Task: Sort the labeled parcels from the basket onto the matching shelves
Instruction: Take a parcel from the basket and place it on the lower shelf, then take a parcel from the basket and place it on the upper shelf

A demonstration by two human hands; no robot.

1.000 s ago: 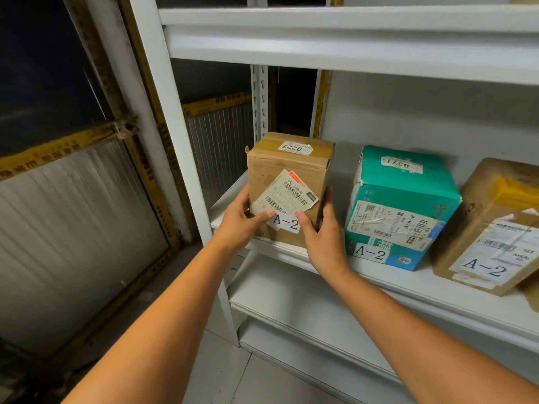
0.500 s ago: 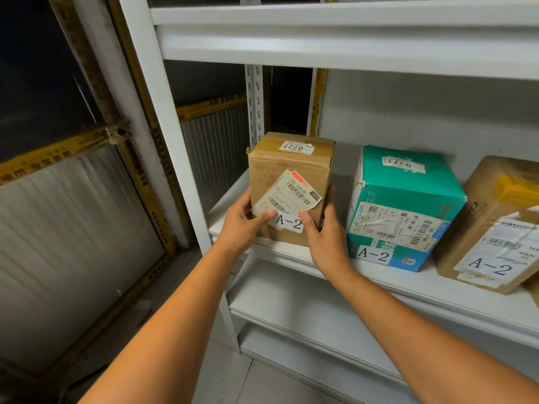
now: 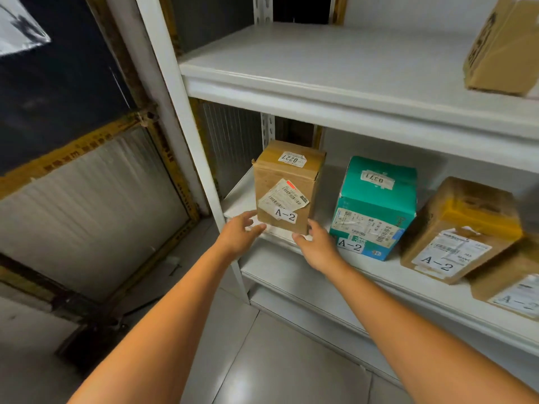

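Note:
A brown cardboard parcel point(image 3: 287, 185) labeled A-2 stands upright at the left end of the white middle shelf point(image 3: 402, 282). My left hand point(image 3: 240, 230) hovers just off its lower left corner, fingers relaxed and spread. At the lower right corner is my right hand point(image 3: 313, 243), fingers loose; neither hand grips the box. A teal parcel point(image 3: 376, 208) labeled A-2 stands to its right, then a brown parcel point(image 3: 460, 228) with yellow tape, also A-2. The basket is out of view.
Another A-2 parcel point(image 3: 513, 290) sits at the far right edge. The upper shelf point(image 3: 335, 68) holds one brown box point(image 3: 501, 48) at its right. A white upright post point(image 3: 186, 135) borders the shelf on the left; grey floor tiles point(image 3: 277, 360) lie below.
Both hands have let go of the brown A-2 parcel and drawn back slightly from it. The view has pulled back and risen, showing the upper shelf's top.

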